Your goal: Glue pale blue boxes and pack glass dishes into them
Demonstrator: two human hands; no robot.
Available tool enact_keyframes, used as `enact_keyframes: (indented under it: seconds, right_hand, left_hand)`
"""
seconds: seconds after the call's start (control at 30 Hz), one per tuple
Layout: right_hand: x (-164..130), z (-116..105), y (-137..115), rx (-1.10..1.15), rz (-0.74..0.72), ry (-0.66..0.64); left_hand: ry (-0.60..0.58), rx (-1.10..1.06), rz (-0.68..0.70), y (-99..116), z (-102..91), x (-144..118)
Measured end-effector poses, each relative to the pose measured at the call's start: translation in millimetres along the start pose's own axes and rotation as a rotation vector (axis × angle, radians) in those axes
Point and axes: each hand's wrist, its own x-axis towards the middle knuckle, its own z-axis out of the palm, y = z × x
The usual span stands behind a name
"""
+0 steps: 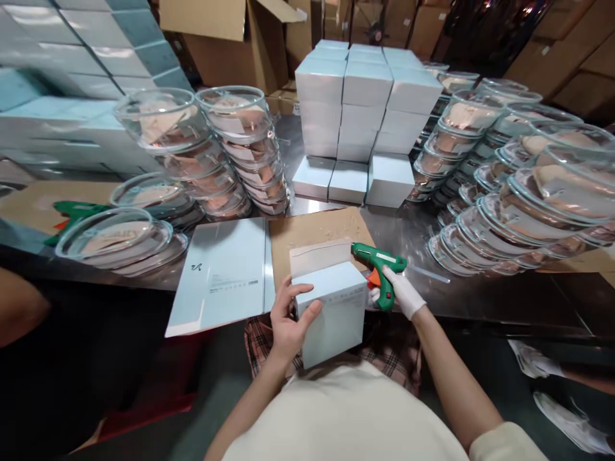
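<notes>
My left hand (287, 323) grips a small pale blue box (336, 314) by its left side, thumb on the front face; the box rests at the table's near edge with its top flap (319, 254) open. A white glove covers my right hand (401, 291), which holds a green glue gun (379, 266) by its handle, nozzle pointing left beside the flap. Under the box lies a brown cardboard sheet (317, 230).
Flat unfolded box blanks (221, 275) lie to the left. Stacked pale blue boxes (365, 109) stand behind. Leaning rows of glass lids stand at left (240, 147) and right (519, 186). Another green glue gun (72, 211) lies far left. Cartons fill the background.
</notes>
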Motion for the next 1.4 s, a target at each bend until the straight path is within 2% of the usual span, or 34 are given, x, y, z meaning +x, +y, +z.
enact_keyframes:
  seconds: [0.1,0.17,0.2,0.27,0.33,0.43,0.47,0.53,0.6,0.63,0.7,0.8,0.87,0.93,1.0,1.07,1.13,1.17,1.23,1.27,1.33,1.4]
  right_hand:
    - [-11,-15,-22,-0.184,-0.019,0.096]
    - [-21,-12,-37,-0.273,-0.143,0.131]
    - [-25,-5,-44,-0.277,-0.208,0.089]
    - [-27,14,-53,-0.19,-0.265,-0.117]
    - [-23,31,-54,-0.031,-0.211,-0.325]
    - [-13,39,-48,0.101,-0.21,-0.416]
    - [-11,37,-45,0.099,-0.266,-0.457]
    - [-11,28,-45,0.023,-0.448,-0.618]
    - [-14,19,-49,-0.11,-0.653,-0.769]
    - [-16,17,-53,-0.189,-0.74,-0.805]
    - [-20,17,-62,-0.355,-0.859,-0.81]
    - [-23,21,-72,-0.544,-0.941,-0.818]
    - [-24,23,-71,-0.584,-0.966,-0.808]
    - [-23,24,-63,-0.555,-0.985,-0.745]
    - [-26,25,-45,-0.449,-0.97,-0.593]
    - [-32,27,-22,-0.297,-0.969,-0.327]
    - [-41,27,2,-0.285,-1.055,-0.076]
    - [-46,27,13,-0.348,-1.14,-0.01]
    - [-53,26,26,-0.572,-1.296,-0.022]
    - [-54,26,28,-0.702,-1.343,-0.075]
    - [-49,27,24,-0.921,-1.362,-0.218]
    - [-36,27,10,-1.066,-1.32,-0.32]
  left_hand:
    - [-0.008,-0.036,-0.031,5,-1.0,3]
    - [-0.021,-0.052,-0.028,9,1.4,4]
    - [-0.037,-0.064,-0.025,11,3.4,5]
    - [-0.08,-0.097,-0.019,15,8.1,5]
    - [-0.094,-0.135,-0.012,17,11.7,4]
    - [-0.039,-0.176,-0.024,16,12.8,5]
    - [-0.018,-0.207,-0.04,16,12.3,6]
    - [0.001,-0.332,-0.073,14,11.0,10]
    - [-0.004,-0.468,-0.058,12,9.7,15]
    - [-0.008,-0.499,-0.029,11,9.1,17]
    - [-0.025,-0.438,0.047,12,7.3,22]
    - [-0.088,-0.247,0.106,15,4.0,28]
    - [-0.12,-0.183,0.113,20,3.2,29]
    - [-0.125,-0.183,0.114,25,4.0,28]
    - [-0.125,-0.217,0.102,27,5.2,27]
    - [-0.062,-0.263,0.045,27,5.6,28]
    - [0.112,-0.285,-0.069,23,5.3,33]
    - [0.208,-0.285,-0.133,20,5.1,37]
    - [0.319,-0.281,-0.243,16,4.9,47]
    - [0.318,-0.292,-0.291,14,4.7,53]
    - [0.241,-0.345,-0.362,13,3.9,64]
    - [0.133,-0.399,-0.376,13,1.5,71]
